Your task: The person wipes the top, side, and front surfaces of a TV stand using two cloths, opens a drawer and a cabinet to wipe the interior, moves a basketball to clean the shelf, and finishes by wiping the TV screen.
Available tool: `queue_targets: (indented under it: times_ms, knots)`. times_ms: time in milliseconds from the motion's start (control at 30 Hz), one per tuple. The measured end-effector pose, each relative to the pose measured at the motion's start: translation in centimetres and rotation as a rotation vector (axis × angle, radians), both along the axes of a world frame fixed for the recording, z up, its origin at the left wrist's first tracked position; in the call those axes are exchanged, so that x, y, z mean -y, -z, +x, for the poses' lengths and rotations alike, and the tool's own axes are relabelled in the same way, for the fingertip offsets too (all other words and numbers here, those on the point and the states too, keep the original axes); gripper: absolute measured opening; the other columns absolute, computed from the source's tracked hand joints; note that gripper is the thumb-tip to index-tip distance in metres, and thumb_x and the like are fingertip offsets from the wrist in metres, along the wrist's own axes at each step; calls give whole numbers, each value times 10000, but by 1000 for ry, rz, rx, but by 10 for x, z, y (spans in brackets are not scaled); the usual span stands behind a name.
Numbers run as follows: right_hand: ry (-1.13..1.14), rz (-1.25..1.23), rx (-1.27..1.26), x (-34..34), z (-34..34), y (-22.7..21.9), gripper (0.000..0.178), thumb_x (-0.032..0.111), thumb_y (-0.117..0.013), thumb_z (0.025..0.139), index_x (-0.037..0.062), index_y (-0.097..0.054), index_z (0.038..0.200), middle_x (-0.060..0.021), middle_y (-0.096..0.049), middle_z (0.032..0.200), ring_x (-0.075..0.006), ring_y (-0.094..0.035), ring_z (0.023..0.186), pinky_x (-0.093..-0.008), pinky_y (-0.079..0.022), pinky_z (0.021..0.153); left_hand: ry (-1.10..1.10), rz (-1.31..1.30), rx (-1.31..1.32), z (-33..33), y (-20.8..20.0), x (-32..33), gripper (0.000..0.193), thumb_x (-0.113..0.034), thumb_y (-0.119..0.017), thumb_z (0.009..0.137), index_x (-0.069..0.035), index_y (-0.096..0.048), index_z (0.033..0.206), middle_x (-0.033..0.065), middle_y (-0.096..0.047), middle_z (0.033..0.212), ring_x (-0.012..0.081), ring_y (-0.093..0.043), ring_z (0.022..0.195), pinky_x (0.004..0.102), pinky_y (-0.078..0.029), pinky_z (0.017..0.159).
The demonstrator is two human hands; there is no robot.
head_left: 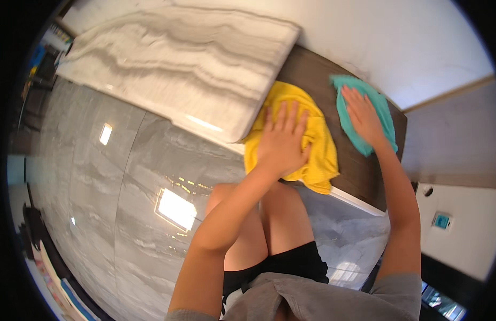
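Observation:
My left hand (282,140) lies flat with fingers spread on a yellow cloth (320,155). The cloth is rumpled and hangs a little over the front edge of a dark brown wooden surface (365,179). Farther right, my right hand (363,115) presses flat on a teal cloth (384,107), its fingers stretched out. That cloth rests on the same brown surface, close to the wall. Neither hand is curled around its cloth. The surface beneath both cloths is hidden.
A marble-patterned slab (189,59) stands higher to the left, its edge beside the yellow cloth. A white wall (387,43) rises behind, and a greyish wooden panel (456,139) on the right. Glossy grey tiles (98,176) cover the floor. A small wall device (441,220) sits at right.

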State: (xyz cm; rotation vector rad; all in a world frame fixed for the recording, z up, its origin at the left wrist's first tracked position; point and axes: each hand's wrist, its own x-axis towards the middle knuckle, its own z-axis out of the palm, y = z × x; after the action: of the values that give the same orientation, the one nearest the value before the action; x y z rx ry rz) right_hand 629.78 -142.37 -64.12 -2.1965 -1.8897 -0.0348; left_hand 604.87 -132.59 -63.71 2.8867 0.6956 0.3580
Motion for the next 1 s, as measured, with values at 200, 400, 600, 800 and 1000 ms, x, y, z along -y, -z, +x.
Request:
queue_targets:
  times_ms: [200, 400, 600, 800, 1000]
  knots:
    - [-66, -325, 418, -169, -52, 5, 411, 209, -368, 902, 3, -415, 1255, -159, -391, 1329, -285, -343, 1246, -451, -239, 1037, 183, -146, 256, -60, 24, -6, 623, -339, -484, 768, -88, -361, 1325, 104, -343, 1382, 235, -323, 1275, 413, -228, 1058]
    - [-216, 68, 50, -122, -90, 21, 389, 164, -394, 890, -34, -418, 1224, -197, -421, 1285, -343, -344, 1229, -475, -237, 1026, 4, -83, 421, -149, 57, -49, 626, -226, -512, 661, -163, -447, 1280, 79, -447, 1291, 241, -413, 1202, 419, -227, 1058]
    - [-490, -261, 46, -7, -177, -13, 555, 293, -544, 807, 60, -404, 1291, -90, -390, 1351, -338, -329, 1257, -502, -191, 1053, -349, -111, 670, -168, 85, -109, 657, -80, -415, 675, -99, -364, 1330, 134, -384, 1334, 295, -337, 1258, 432, -179, 1073]
    - [-354, -199, 172, 28, -169, -12, 602, 269, -629, 763, -8, -415, 1253, -159, -403, 1318, -373, -338, 1242, -512, -234, 1027, -428, -1230, 1762, -126, 139, -140, 533, -321, -399, 925, -43, -249, 1354, 110, -350, 1347, 235, -356, 1238, 337, -257, 1044]
    - [-508, -171, 465, -64, -238, -6, 441, 136, -512, 805, 65, -470, 1238, -38, -404, 1328, -256, -383, 1223, -379, -372, 955, -448, -1075, 1744, -110, 211, -152, 521, -458, -405, 893, -86, -382, 1257, 70, -483, 1169, 194, -481, 1058, 324, -392, 917]
